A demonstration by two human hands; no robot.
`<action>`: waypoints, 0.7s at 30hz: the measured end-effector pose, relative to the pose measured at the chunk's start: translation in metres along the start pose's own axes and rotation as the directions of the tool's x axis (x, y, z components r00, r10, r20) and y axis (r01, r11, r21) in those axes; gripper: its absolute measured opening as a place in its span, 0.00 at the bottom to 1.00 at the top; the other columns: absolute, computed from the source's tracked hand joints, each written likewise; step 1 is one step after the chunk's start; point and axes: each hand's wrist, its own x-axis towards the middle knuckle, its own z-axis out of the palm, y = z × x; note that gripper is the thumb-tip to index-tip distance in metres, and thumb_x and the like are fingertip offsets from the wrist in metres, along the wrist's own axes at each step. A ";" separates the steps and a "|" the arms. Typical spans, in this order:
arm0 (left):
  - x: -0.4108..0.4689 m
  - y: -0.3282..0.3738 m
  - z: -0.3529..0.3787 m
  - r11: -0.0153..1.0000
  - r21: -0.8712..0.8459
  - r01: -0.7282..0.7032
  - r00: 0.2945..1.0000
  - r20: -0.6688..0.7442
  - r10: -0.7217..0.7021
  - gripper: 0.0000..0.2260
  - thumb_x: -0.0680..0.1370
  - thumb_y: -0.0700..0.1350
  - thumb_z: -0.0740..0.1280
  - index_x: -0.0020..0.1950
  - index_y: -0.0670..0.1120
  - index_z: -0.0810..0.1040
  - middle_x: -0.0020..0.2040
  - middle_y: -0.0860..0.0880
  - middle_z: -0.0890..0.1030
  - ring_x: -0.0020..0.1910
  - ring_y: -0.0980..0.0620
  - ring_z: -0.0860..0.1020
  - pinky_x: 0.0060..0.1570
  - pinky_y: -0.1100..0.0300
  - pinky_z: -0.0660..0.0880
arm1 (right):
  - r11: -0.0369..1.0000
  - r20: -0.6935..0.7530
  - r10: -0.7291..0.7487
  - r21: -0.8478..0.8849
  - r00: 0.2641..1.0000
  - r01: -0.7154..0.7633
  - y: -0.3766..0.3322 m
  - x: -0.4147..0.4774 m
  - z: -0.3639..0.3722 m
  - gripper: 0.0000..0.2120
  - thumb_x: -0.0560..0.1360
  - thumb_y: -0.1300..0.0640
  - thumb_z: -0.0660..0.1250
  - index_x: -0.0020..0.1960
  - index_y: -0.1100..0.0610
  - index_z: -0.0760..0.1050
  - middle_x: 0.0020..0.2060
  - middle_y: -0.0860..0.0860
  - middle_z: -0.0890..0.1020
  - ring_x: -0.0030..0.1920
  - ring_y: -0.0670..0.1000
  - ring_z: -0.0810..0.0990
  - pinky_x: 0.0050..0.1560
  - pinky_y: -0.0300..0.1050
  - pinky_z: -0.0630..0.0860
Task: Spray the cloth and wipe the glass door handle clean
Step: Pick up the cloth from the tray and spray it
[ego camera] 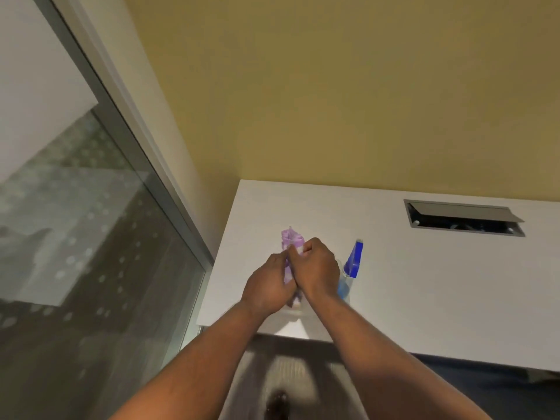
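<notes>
A purple and white cloth (291,237) is bunched between both hands above the near left part of the white table (424,283). My left hand (268,286) grips its lower part and my right hand (318,268) is closed on its upper part; the cloth's top sticks out above the fingers. A spray bottle with a blue trigger head (354,259) stands on the table just right of my right hand, partly hidden by the wrist. The glass door (91,237) with its grey frame fills the left side; no handle shows in the view.
A rectangular cable hatch (463,218) with its grey flap raised is set into the table at the back right. A yellow wall (333,101) rises behind the table. Grey carpet (288,374) lies below, between my forearms.
</notes>
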 end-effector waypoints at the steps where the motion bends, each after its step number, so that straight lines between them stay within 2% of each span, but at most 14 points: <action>1: -0.003 0.012 -0.009 0.997 -0.073 0.017 1.000 -0.007 -0.017 0.12 0.82 0.58 0.62 0.59 0.53 0.76 0.46 0.56 0.83 0.35 0.57 0.81 0.40 0.58 0.79 | 0.999 -0.015 -0.019 0.035 1.000 0.019 -0.009 -0.003 -0.007 0.15 0.78 0.40 0.67 0.46 0.51 0.76 0.40 0.46 0.82 0.39 0.48 0.80 0.34 0.40 0.69; 4: -0.008 0.038 -0.030 0.969 -0.245 0.042 0.997 -0.054 -0.057 0.07 0.82 0.54 0.61 0.55 0.52 0.74 0.35 0.50 0.85 0.25 0.51 0.82 0.33 0.52 0.84 | 0.989 -0.065 -0.090 0.112 0.994 0.097 -0.034 -0.012 -0.029 0.15 0.77 0.42 0.70 0.40 0.50 0.72 0.35 0.45 0.80 0.35 0.48 0.78 0.33 0.41 0.67; 6: -0.007 0.050 -0.041 0.952 -0.298 0.067 0.990 -0.095 -0.100 0.06 0.83 0.50 0.59 0.52 0.52 0.74 0.31 0.47 0.84 0.25 0.47 0.83 0.31 0.55 0.83 | 0.972 -0.085 -0.165 0.154 0.983 0.176 -0.047 -0.018 -0.044 0.15 0.77 0.43 0.71 0.39 0.49 0.72 0.35 0.45 0.80 0.35 0.47 0.76 0.32 0.39 0.66; 7: -0.007 0.057 -0.047 0.943 -0.325 0.073 0.985 -0.128 -0.120 0.07 0.84 0.50 0.58 0.52 0.52 0.74 0.33 0.47 0.84 0.28 0.46 0.84 0.30 0.57 0.81 | 0.959 -0.096 -0.206 0.180 0.974 0.221 -0.051 -0.021 -0.050 0.14 0.77 0.43 0.71 0.40 0.50 0.73 0.36 0.45 0.80 0.36 0.46 0.77 0.33 0.39 0.67; 10: 0.000 0.070 -0.060 0.924 -0.379 0.056 0.967 -0.210 -0.145 0.07 0.83 0.51 0.62 0.51 0.55 0.79 0.42 0.52 0.86 0.41 0.50 0.85 0.40 0.58 0.81 | 0.897 -0.177 -0.296 0.288 0.939 0.337 -0.047 -0.025 -0.066 0.10 0.78 0.44 0.70 0.49 0.50 0.79 0.46 0.45 0.83 0.46 0.48 0.81 0.44 0.45 0.76; 12: 0.002 0.075 -0.065 0.885 -0.463 0.049 0.963 -0.214 -0.166 0.04 0.79 0.50 0.68 0.51 0.56 0.81 0.46 0.54 0.86 0.47 0.51 0.84 0.50 0.54 0.82 | 0.874 -0.274 -0.309 0.296 0.911 0.386 -0.029 -0.024 -0.076 0.15 0.77 0.45 0.72 0.59 0.52 0.79 0.56 0.48 0.81 0.57 0.50 0.80 0.54 0.49 0.78; 14: 0.001 0.080 -0.070 0.838 -0.545 0.042 0.954 -0.226 -0.195 0.08 0.73 0.55 0.70 0.51 0.58 0.82 0.49 0.53 0.87 0.50 0.50 0.85 0.55 0.49 0.81 | 0.885 -0.343 -0.304 0.243 0.889 0.397 0.000 -0.021 -0.084 0.25 0.75 0.46 0.75 0.67 0.55 0.75 0.64 0.50 0.78 0.65 0.52 0.76 0.62 0.52 0.75; 17: 0.001 0.085 -0.076 0.763 -0.646 0.026 0.943 -0.238 -0.234 0.14 0.69 0.57 0.70 0.51 0.55 0.83 0.50 0.50 0.87 0.51 0.47 0.85 0.57 0.46 0.82 | 0.925 -0.272 -0.238 0.228 0.932 0.303 0.045 -0.019 -0.091 0.37 0.73 0.42 0.77 0.75 0.54 0.68 0.73 0.52 0.72 0.73 0.54 0.71 0.70 0.56 0.71; 19: 0.001 0.086 -0.079 0.709 -0.705 0.020 0.935 -0.238 -0.264 0.09 0.74 0.50 0.71 0.53 0.51 0.83 0.51 0.48 0.87 0.52 0.46 0.85 0.57 0.46 0.82 | 0.954 -0.159 -0.181 0.210 0.970 0.213 0.069 -0.019 -0.091 0.44 0.71 0.41 0.78 0.79 0.52 0.61 0.78 0.52 0.67 0.77 0.56 0.67 0.73 0.59 0.71; 21: 0.002 0.087 -0.080 0.662 -0.749 0.017 0.931 -0.230 -0.283 0.05 0.80 0.42 0.70 0.55 0.48 0.83 0.51 0.47 0.87 0.53 0.44 0.86 0.55 0.49 0.82 | 0.973 -0.030 -0.116 0.196 0.993 0.120 0.090 -0.017 -0.086 0.50 0.71 0.44 0.80 0.83 0.51 0.55 0.81 0.52 0.62 0.79 0.57 0.64 0.74 0.59 0.70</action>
